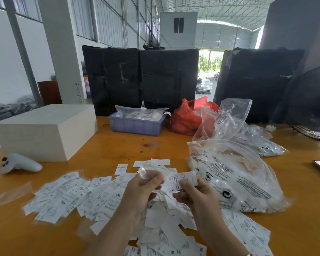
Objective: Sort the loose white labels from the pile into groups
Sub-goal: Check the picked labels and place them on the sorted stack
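A wide pile of loose white labels (67,198) printed with sizes such as XXL lies spread over the orange table (118,148), from the left across to the near right. Above the pile's middle, my left hand (143,189) pinches a small clear plastic sleeve (146,171) between its curled fingers. My right hand (194,194) grips a bunch of white labels (181,180), one marked S, just to the right of the left hand. Both hands are raised a little over the heap.
A white box (44,130) and a white controller (19,163) sit at the left. A purple tray (137,122) and a red bag (187,117) stand at the back. Clear printed plastic bags (235,178) fill the right side. A black fan (310,104) stands far right.
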`<move>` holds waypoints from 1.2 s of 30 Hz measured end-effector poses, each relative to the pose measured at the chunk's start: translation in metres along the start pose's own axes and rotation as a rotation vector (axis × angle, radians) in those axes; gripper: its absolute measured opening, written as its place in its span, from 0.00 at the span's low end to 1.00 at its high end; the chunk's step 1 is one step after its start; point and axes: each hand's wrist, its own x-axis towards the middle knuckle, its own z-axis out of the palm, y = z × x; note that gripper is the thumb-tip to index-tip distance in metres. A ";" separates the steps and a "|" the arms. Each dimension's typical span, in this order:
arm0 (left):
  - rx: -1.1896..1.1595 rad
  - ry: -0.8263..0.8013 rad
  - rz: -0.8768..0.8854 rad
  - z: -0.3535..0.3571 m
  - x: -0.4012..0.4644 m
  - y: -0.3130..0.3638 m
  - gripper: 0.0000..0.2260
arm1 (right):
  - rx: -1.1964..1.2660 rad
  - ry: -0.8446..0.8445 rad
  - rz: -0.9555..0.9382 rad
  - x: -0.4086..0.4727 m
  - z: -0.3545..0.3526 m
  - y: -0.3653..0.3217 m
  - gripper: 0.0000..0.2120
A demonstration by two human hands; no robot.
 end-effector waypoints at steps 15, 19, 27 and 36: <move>0.051 0.006 0.032 -0.002 0.001 0.000 0.07 | -0.114 0.022 -0.083 0.002 -0.003 -0.002 0.03; 0.151 -0.041 0.049 0.000 -0.001 -0.001 0.01 | -0.107 0.011 -0.086 0.001 -0.001 -0.002 0.05; 0.266 -0.094 0.117 0.002 -0.001 0.000 0.02 | -0.033 0.025 -0.077 0.000 -0.001 -0.002 0.05; 0.245 -0.117 0.053 0.003 -0.002 -0.004 0.05 | -0.157 0.114 -0.116 -0.005 0.003 0.001 0.03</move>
